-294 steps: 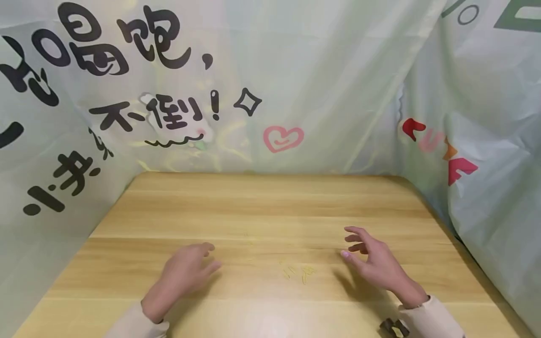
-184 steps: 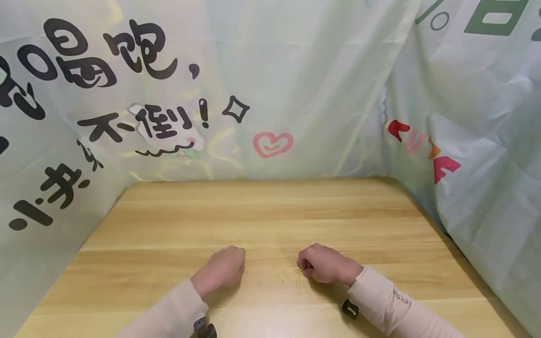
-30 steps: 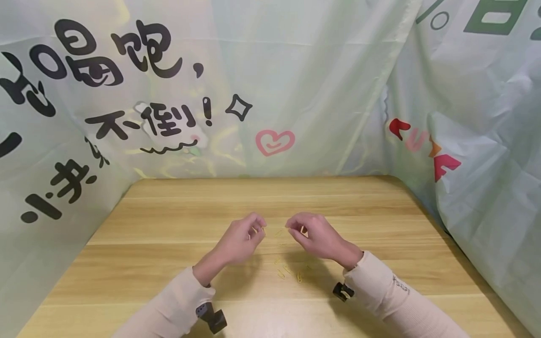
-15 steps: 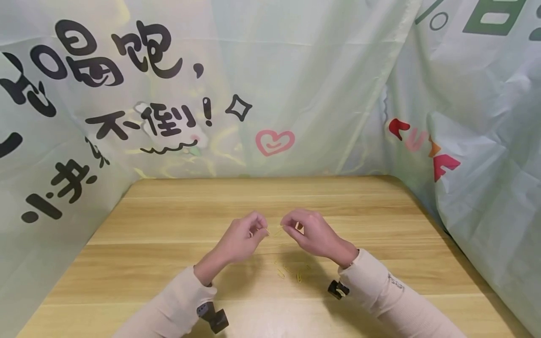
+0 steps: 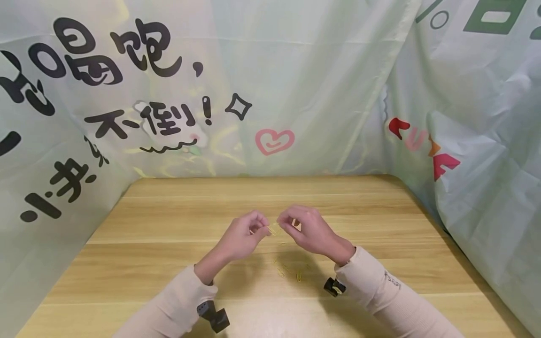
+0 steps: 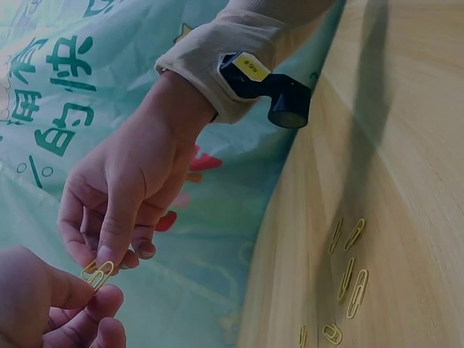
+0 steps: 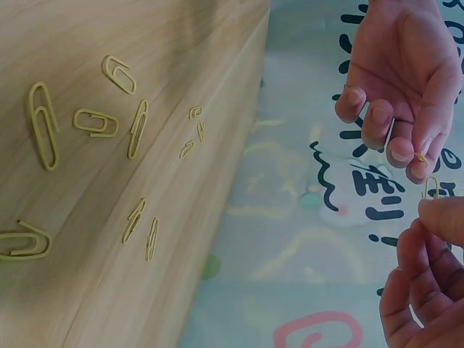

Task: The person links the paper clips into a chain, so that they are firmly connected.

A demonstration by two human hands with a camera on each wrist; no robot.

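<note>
On the pale curtain [image 5: 338, 94], the black characters 喝饱 [image 5: 120, 41] stand at ten o'clock in the head view, 不倒! [image 5: 148, 115] beneath them, 小快 [image 5: 69, 180] at nine. A percent sign [image 5: 431, 19] sits between one and two. The left wrist view shows 快 [image 6: 71, 61] at ten. Lettering on the right sleeve [image 5: 410, 295] is too small.

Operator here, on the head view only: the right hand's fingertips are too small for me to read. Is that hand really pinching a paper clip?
Observer: Yes. In the right wrist view, the rounded end of a yellow paper clip sticks out past the thumb of the right hand.

Operator: And the left side?

Observer: The left wrist view shows a second clip pinched in the left hand, its loop pointing toward the right thumb. Whether the two are hooked, I can't tell.
</note>
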